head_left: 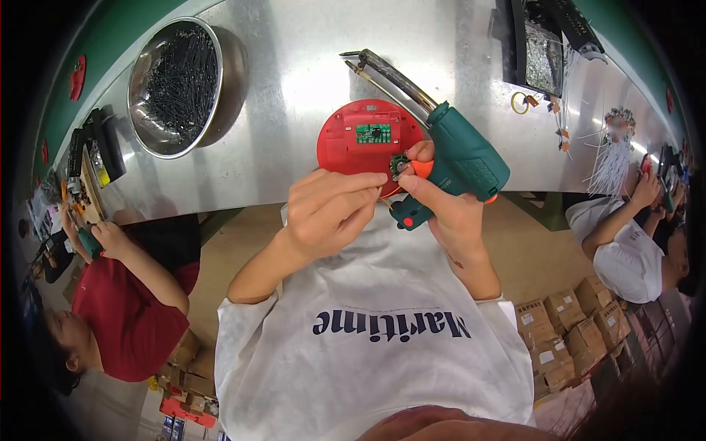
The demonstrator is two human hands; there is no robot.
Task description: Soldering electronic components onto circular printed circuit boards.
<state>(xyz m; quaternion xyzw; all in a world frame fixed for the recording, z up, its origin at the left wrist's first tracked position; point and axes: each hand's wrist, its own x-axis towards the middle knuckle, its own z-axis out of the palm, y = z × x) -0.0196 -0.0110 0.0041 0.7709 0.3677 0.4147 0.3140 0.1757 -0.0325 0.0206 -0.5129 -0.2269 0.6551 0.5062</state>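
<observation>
The red round case (351, 143) lies at the metal table (294, 73) edge, its green board (373, 133) exposed. The left hand (331, 213) pinches a small part (399, 165) on it; the right hand (448, 213) grips the green soldering gun (460, 158). Soldering seems underway; next, the tip must meet the joint.
</observation>
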